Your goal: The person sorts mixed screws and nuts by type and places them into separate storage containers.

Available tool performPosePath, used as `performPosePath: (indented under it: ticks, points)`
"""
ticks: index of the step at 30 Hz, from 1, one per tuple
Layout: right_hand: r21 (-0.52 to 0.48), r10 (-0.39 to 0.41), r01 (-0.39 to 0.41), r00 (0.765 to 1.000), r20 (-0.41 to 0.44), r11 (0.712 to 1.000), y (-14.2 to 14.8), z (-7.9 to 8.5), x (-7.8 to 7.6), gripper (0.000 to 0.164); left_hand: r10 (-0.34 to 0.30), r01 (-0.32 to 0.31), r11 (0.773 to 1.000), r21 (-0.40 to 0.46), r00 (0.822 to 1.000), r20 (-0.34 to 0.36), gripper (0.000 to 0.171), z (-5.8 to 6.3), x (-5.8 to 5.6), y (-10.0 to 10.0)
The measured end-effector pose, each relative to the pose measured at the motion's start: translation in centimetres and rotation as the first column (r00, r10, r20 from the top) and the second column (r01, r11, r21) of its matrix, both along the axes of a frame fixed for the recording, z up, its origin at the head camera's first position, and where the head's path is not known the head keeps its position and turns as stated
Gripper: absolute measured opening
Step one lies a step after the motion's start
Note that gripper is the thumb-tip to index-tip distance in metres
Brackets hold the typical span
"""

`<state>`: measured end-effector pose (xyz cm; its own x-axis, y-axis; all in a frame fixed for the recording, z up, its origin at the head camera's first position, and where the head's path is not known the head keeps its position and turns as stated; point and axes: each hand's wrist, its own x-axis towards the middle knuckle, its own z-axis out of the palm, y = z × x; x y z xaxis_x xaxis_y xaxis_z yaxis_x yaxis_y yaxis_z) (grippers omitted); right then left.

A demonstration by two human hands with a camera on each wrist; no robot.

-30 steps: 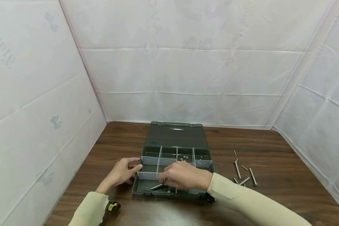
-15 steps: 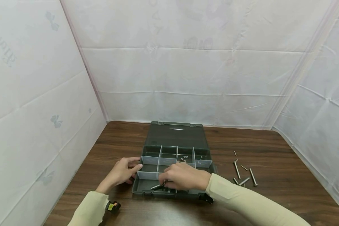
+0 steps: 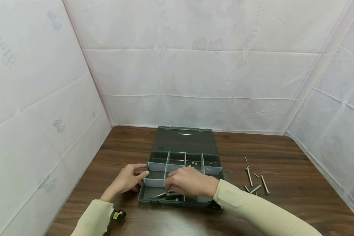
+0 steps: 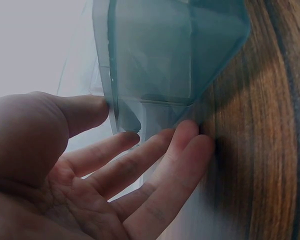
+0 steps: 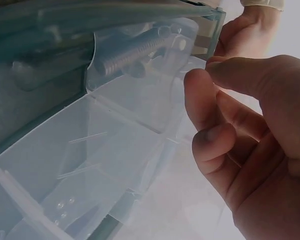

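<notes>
An organizer box of dark clear plastic, split by pale dividers, stands with its lid folded back. My left hand rests at its left side, thumb at the rim and extended fingers along the outer wall. Over the front row is my right hand, fingers curled. Its thumb and index tips meet in the right wrist view, with nothing visible between them. Beneath it, metal bolts lie in a front compartment; a thick threaded bolt shows through the divider.
Several loose bolts and screws lie on the wooden table right of the box. Small nuts sit in a back compartment. The lid lies behind the box, and white sheeting surrounds the table.
My right hand has lifted slightly away from the front compartment, and more of a bolt shows below its fingers, let go there. The left hand has stayed at the box's side.
</notes>
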<state>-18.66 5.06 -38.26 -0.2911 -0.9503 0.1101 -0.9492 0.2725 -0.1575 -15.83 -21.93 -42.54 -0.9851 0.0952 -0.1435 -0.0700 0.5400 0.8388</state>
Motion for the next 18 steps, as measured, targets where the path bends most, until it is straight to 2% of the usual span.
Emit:
performPosePath:
  ticks: [9,18]
  points:
    - [0.006,-0.006,0.006,1.0,0.015,1.0,0.13,-0.03,0.03,0.019,0.004,-0.004,1.0,0.0,1.0,0.005,0.046,0.02,0.07,-0.05]
    - [-0.04,-0.013,0.012,1.0,-0.02,0.999,0.93,-0.21,-0.19,0.017,0.001,-0.001,1.0,0.004,1.0,0.006,0.047,0.07,0.18,-0.16]
